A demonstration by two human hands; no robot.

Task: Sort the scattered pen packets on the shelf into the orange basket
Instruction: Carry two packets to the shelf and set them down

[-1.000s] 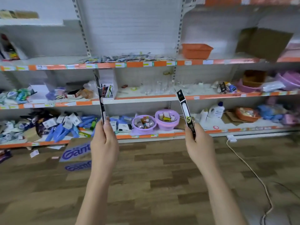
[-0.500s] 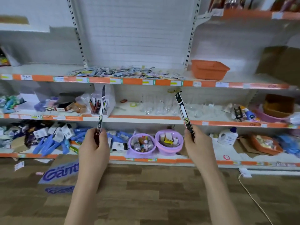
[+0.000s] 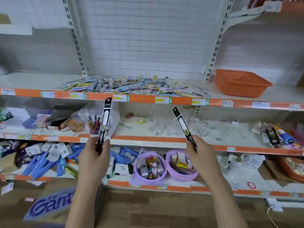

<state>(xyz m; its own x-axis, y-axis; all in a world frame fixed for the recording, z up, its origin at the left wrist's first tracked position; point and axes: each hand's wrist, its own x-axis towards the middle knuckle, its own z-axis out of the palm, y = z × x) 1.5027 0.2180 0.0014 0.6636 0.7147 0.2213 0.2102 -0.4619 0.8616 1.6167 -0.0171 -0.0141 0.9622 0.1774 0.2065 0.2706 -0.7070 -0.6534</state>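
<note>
Over the last second the view came up and in toward the shelving: the pile of pen packets and the orange basket went from small and far to filling the top shelf in front. Both hands rose with it. Left hand was closed around the lower end of one black pen packet, held nearly upright; that packet had turned from edge-on to face-on, so its "5" label now showed. Right hand was pinched shut on the lower end of a second black packet, tilted with its top toward the left, about as before. Both packets were in the air in front of the middle shelf, below the top shelf lip, well apart from the basket, which sat at the right end of the top shelf, beside the pile. Read: approach done, nothing dropped in yet; next is carrying both up and right over the basket rim. Pile looked barely touched, so the task was early.
</note>
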